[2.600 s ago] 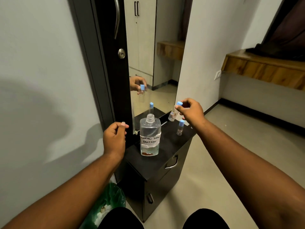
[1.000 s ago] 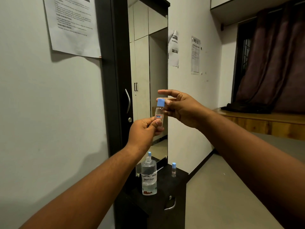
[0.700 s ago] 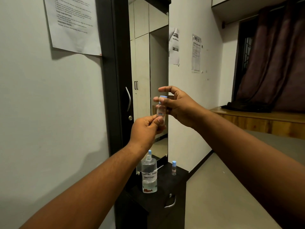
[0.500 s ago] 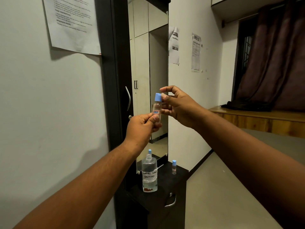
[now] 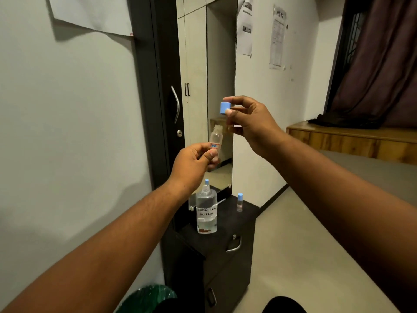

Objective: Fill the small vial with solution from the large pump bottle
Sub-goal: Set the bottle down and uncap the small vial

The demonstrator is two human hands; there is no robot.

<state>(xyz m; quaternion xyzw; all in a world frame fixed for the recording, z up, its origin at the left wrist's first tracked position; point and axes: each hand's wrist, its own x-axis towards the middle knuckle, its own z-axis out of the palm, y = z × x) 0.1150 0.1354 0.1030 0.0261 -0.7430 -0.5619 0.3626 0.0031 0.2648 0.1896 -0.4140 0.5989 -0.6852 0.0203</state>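
Up at centre frame, in front of the tall dark-framed mirror (image 5: 220,86), the left hand (image 5: 191,164) pinches the small clear plastic vial (image 5: 216,138) by its lower body, thumb over the red-and-blue label, the other fingers behind it. Vial upright, threaded neck bare and open, well above the counter. At 1 o'clock from the vial, apart from the neck, the right hand (image 5: 252,125) pinches the light blue round screw cap (image 5: 225,108) between thumb and forefinger; the remaining fingers are loosely curled below. Cap off, not touching the vial. At 6 o'clock from the left hand, the large clear plastic bottle (image 5: 206,212) stands upright on the black cabinet counter (image 5: 234,231), white handwritten label reading "CONTACT LENS SOLUTION", clear liquid inside with something reddish at the bottom. I can't make out a pump head on it; a small blue tip shows just above its neck, can't tell if that's the bottle's own or a reflection. At 3 o'clock from the bottle, near but apart, a second small clear vial with a blue cap (image 5: 240,202) stands upright at the counter's back edge. Green-lined waste bin (image 5: 149,298) on the floor at 7 o'clock from the cabinet. Printed paper sheets (image 5: 278,37) stuck on the wall at 1 o'clock.
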